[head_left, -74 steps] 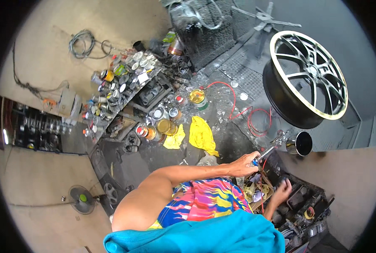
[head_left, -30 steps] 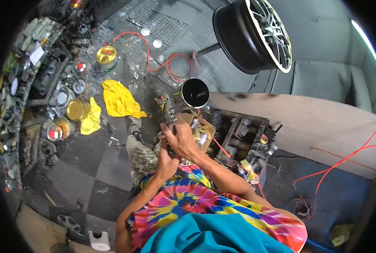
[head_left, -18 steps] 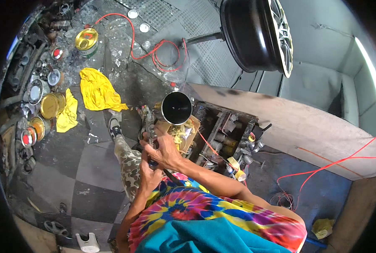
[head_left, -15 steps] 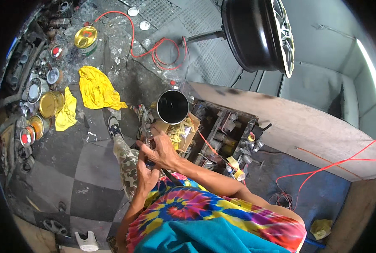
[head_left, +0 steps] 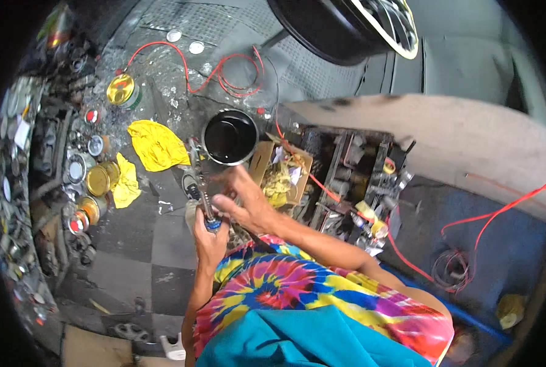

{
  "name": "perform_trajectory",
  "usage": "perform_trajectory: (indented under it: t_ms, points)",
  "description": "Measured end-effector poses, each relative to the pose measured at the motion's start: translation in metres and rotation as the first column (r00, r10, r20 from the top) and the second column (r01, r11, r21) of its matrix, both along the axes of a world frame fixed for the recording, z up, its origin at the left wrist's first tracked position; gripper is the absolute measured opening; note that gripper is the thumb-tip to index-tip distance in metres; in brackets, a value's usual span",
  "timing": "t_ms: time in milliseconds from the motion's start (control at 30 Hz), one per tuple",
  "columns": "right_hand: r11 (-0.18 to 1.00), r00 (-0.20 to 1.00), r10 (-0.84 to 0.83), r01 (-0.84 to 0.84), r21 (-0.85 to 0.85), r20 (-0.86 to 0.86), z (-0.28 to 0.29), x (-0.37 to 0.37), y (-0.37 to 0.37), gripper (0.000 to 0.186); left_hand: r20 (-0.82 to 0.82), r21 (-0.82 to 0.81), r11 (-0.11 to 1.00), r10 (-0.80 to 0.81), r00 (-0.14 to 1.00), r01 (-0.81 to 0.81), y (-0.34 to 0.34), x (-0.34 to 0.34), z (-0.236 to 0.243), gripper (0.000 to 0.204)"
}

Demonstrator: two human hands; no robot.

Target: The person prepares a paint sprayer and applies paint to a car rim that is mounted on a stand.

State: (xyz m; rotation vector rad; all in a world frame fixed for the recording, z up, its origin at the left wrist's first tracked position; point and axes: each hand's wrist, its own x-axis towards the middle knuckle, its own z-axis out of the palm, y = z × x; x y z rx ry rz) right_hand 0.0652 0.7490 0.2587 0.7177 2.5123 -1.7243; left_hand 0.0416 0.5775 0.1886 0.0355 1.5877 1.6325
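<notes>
A silver spray gun (head_left: 203, 192) stands out in front of me, with a large round cup (head_left: 213, 147) at its far end, dark inside. My left hand (head_left: 208, 243) is closed round the gun's near end, at a blue ring (head_left: 213, 225). My right hand (head_left: 248, 205) hovers just right of the gun, thumb and fingers apart, the fingertips smeared by motion. Nothing shows in that hand.
A black wheel rim (head_left: 334, 30) hangs on a stand at the top right. Paint cans (head_left: 102, 178) and yellow cloths (head_left: 156, 145) lie left. Right of me are a cardboard box (head_left: 259, 160), a cluttered metal rack (head_left: 334, 174) and a red hose (head_left: 407, 260).
My right hand has come away from the gun's near end and opened. The blue ring now shows. The cup has shifted left and the view has swung, so the wheel rim sits higher.
</notes>
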Motion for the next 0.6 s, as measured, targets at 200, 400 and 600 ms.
perform_trajectory:
  t_ms: [200, 400, 600]
  points:
    - [0.956, 0.958, -0.273, 0.259, 0.141, 0.092, -0.014, 0.11, 0.075, 0.029, 0.033, -0.028, 1.0, -0.012, 0.999, 0.013, 0.038, -0.001, 0.047, 0.024]
    - [0.792, 0.796, -0.58, 0.501, 0.348, 0.175, -0.119, 0.303, 0.119, 0.018, -0.13, -0.09, 0.993, -0.084, 0.988, 0.072, 0.085, 0.012, 0.069, 0.026]
    - [0.518, 0.489, -0.848, 0.688, 0.508, 0.202, -0.125, 0.431, 0.13, 0.017, -0.171, -0.06, 0.988, -0.152, 0.973, 0.144, 0.131, 0.028, 0.092, 0.024]
